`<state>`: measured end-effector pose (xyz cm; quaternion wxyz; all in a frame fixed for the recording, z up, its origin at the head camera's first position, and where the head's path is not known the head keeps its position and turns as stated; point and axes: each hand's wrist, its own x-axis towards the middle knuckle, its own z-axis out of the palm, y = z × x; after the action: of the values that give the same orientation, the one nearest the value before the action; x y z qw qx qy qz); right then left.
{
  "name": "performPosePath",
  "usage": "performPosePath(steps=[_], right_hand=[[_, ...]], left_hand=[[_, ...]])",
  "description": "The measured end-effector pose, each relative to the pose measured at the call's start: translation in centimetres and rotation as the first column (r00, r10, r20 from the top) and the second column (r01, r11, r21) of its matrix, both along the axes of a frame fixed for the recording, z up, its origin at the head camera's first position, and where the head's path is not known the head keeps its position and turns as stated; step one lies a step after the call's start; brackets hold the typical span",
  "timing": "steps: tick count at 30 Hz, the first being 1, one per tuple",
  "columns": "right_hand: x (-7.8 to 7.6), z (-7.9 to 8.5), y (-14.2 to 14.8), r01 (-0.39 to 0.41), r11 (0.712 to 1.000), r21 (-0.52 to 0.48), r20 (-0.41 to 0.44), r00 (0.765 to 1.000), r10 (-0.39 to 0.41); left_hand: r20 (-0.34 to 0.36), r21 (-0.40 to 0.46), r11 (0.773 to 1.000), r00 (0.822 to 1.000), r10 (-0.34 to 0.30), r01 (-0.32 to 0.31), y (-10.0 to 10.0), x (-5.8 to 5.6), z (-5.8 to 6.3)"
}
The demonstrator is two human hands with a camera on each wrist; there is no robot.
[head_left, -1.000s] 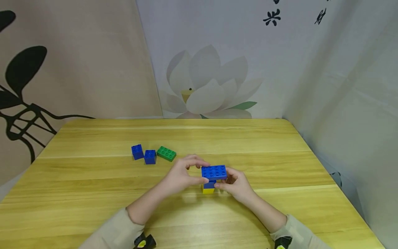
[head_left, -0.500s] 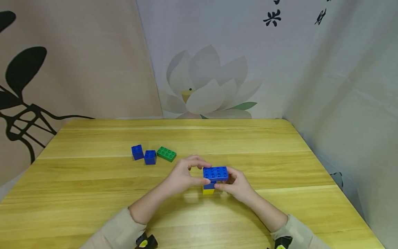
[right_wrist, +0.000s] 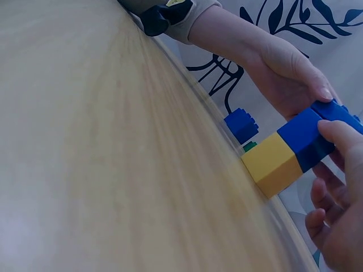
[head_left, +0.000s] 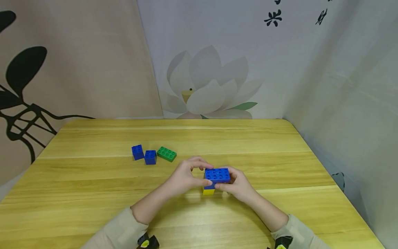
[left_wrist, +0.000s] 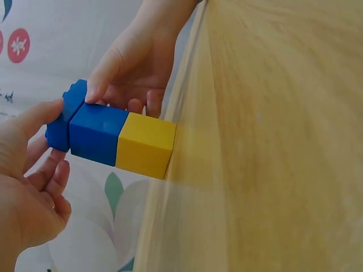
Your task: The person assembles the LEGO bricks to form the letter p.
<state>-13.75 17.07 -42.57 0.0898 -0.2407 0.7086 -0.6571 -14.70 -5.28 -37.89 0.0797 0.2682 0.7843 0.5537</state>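
A small tower stands on the table in front of me: a yellow brick (left_wrist: pixel 146 145) at the bottom, a square blue brick (left_wrist: pixel 97 135) over it, and a flat eight-stud blue brick (head_left: pixel 217 175) on top. My left hand (head_left: pixel 183 178) pinches the flat brick at its left end, thumb in front and fingers behind. With thumb and fingers my right hand (head_left: pixel 237 185) grips the square blue brick from the right. In the left wrist view only a thin line shows between the flat brick and the square one. The flat brick juts out to the right past the tower.
Two loose square blue bricks (head_left: pixel 150 157) lie on the wooden table (head_left: pixel 93 193) left of and beyond my hands. Beside them is a flat green brick (head_left: pixel 166 154). A printed curtain (head_left: pixel 211 69) hangs behind the table's far edge.
My left hand has brought the flat blue brick slightly right and down, narrowing the gap over the square blue brick. The right hand has hardly moved.
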Motion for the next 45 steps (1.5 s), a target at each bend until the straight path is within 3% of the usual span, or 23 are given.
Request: performPosePath(steps=[25,36,45], right_hand=[[0.0,0.2,0.0,0.007,1.000,0.030,0.027,1.000,-0.008],[0.0,0.4,0.0,0.010,0.999,0.035,0.030,0.999,-0.011],[0.0,0.0,0.0,0.008,0.999,0.040,0.009,1.000,-0.009]], left_hand=[[-0.057,-0.049,0.999,0.998,-0.005,0.002,-0.1,0.2,0.1],[-0.106,-0.145,0.989,0.994,0.014,-0.029,0.1,0.4,0.9],[-0.104,-0.098,0.995,0.995,0.013,-0.023,-0.1,0.2,-0.4]])
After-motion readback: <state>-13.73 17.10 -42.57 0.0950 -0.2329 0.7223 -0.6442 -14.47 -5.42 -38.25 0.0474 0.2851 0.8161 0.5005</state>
